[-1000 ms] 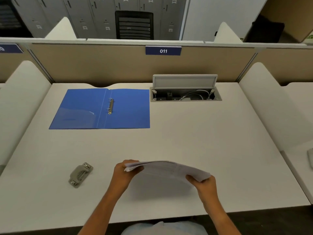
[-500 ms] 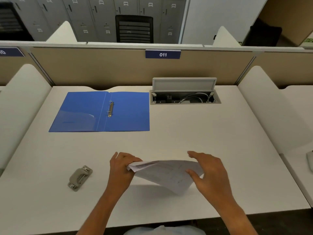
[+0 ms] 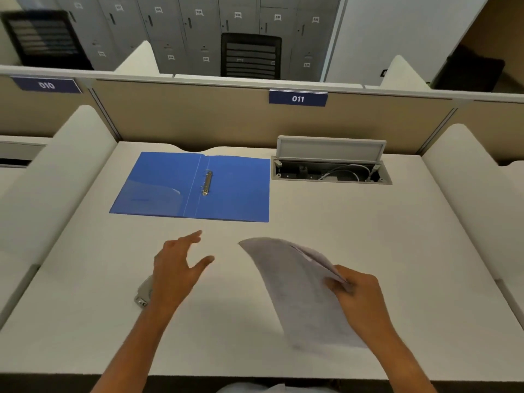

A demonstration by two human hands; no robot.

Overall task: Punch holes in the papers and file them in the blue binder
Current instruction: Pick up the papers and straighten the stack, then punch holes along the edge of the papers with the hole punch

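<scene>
The blue binder [image 3: 158, 185] lies open and flat at the back left of the white desk [image 3: 354, 228], its metal rings [image 3: 207, 182] on the spine. A thin stack of white papers [image 3: 295, 285] hangs tilted above the desk's front middle, pinched at its right edge by my right hand [image 3: 354, 293]. My left hand [image 3: 175, 268] hovers open with fingers spread, left of the papers and apart from them. The grey hole punch [image 3: 143, 293] sits on the desk at the front left, mostly hidden behind my left hand.
An open cable tray [image 3: 331, 171] with its lid raised sits at the desk's back right. A beige partition [image 3: 198, 117] with an "011" label runs behind the desk. White side dividers [image 3: 56, 177] flank it on both sides.
My left hand has let go of the papers and moved left and up, opening. My right hand now holds the stack alone, swung to the right and tilted up.
</scene>
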